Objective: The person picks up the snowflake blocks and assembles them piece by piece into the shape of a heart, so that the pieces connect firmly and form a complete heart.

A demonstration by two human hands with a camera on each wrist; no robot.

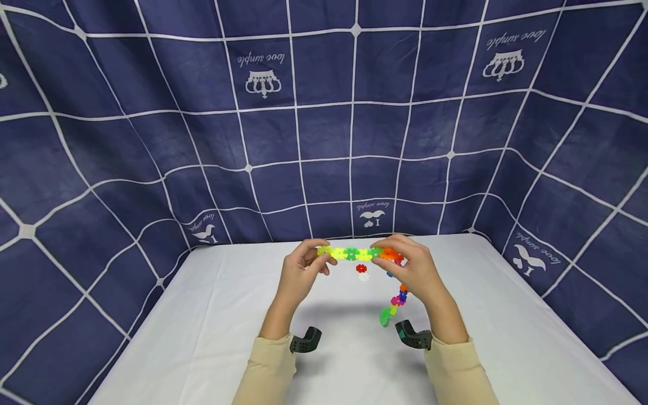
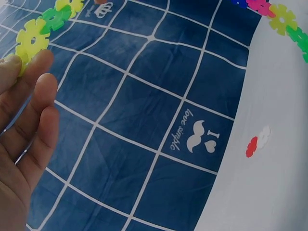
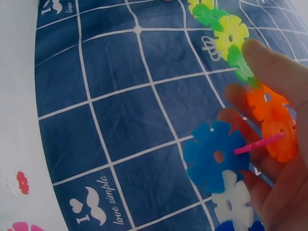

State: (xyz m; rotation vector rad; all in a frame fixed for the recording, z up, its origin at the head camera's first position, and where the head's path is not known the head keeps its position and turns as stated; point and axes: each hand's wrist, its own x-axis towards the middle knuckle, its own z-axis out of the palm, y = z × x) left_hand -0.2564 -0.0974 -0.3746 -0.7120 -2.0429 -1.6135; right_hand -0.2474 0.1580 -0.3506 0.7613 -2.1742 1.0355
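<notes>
A chain of interlocking plastic snowflake discs (image 1: 351, 254) stretches between both hands, raised above the table. My left hand (image 1: 298, 273) pinches the yellow disc (image 2: 32, 39) at the chain's left end between thumb and forefinger. My right hand (image 1: 417, 270) pinches a green disc (image 3: 240, 65) farther along. Orange discs (image 3: 267, 102) lie against the right palm. From there the chain bends down through a pink disc, a blue disc (image 3: 216, 156) and a white disc (image 3: 232, 199). Its lower end, with a green disc (image 1: 385, 316), hangs below the right hand.
A loose red disc (image 1: 361, 268) and a white disc (image 1: 364, 277) lie close together on the white-covered table (image 1: 212, 315). A dark blue curtain (image 1: 324, 135) with white grid lines stands behind the table and along its sides.
</notes>
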